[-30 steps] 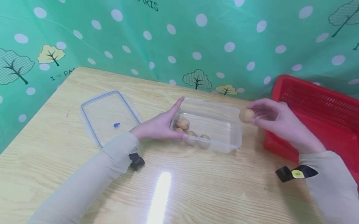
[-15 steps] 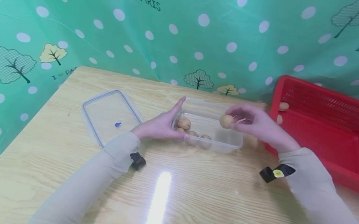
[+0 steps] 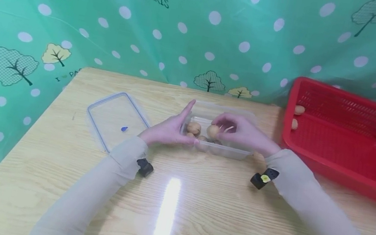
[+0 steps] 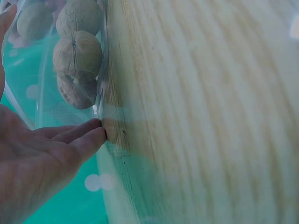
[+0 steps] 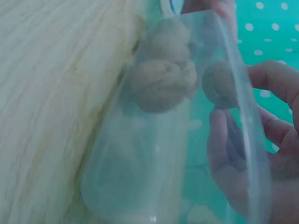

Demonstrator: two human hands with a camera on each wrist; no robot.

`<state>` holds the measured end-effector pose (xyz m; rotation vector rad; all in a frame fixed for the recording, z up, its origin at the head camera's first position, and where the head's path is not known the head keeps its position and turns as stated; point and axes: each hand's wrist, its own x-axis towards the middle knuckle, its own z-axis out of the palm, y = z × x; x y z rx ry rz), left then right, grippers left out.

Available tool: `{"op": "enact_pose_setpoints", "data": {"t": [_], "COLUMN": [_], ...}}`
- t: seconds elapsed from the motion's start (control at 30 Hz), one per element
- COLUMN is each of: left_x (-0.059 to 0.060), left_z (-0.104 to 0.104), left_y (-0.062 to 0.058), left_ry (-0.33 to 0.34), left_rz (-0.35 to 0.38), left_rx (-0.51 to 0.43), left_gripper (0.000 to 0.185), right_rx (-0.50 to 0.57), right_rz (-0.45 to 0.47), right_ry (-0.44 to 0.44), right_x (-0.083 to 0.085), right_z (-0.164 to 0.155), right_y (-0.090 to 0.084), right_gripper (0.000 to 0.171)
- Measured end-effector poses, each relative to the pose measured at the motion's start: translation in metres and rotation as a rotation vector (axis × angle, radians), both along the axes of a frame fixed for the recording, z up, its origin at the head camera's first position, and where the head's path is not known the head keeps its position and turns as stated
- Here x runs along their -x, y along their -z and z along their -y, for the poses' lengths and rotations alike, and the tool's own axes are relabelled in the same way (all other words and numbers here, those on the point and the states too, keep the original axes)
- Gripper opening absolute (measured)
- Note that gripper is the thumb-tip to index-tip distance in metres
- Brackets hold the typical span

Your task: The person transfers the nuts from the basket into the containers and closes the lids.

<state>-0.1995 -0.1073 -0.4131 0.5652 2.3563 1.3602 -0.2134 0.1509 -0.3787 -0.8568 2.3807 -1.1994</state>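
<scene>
My left hand (image 3: 168,131) holds the left end of a clear plastic container (image 3: 236,154), its thumb along the near side and its fingers toward the far side. Several walnuts (image 4: 77,57) lie in the container, gathered at that left end. With thumb and fingertips my right hand (image 3: 243,133) pinches another walnut (image 5: 219,85) inside the container, beside the heap. Through the cloudy wall in the right wrist view, the fingers around this walnut look blurred. Part of the near walnuts is hidden behind the front wall in the head view.
A lid (image 3: 113,114) with a blue seal lies left of the container, a small blue drop-shaped mark on it. At the right stands a red plastic basket (image 3: 333,172) with walnuts (image 3: 299,110) near its left wall. Green dotted cloth (image 3: 170,47) hangs behind the wooden table (image 3: 214,223).
My right hand has carried the pinched walnut leftward from beside the basket, over the container's right end, and down into it near the other walnuts. The left hand has stayed in place.
</scene>
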Motion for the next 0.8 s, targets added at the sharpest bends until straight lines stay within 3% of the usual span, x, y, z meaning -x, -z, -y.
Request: {"op": "enact_pose_setpoints", "data": {"t": [0.13, 0.37, 0.8], "left_x": [-0.001, -0.02, -0.019], "left_z": [0.0, -0.005, -0.005], "left_y": [0.0, -0.038, -0.038], "left_ry": [-0.001, 0.019, 0.019], "left_rz": [0.003, 0.037, 0.045], "left_rx": [0.0, -0.007, -0.001], "left_gripper": [0.123, 0.117, 0.117], "right_rx": [-0.035, -0.039, -0.136], "right_rz": [0.021, 0.034, 0.065], "right_ry": [0.025, 0.07, 0.052], "right_x": [0.001, 0.008, 0.015], "right_z": [0.01, 0.022, 0.023], "right_y": [0.004, 0.015, 0.029], "right_gripper": [0.032, 0.03, 0.028]}}
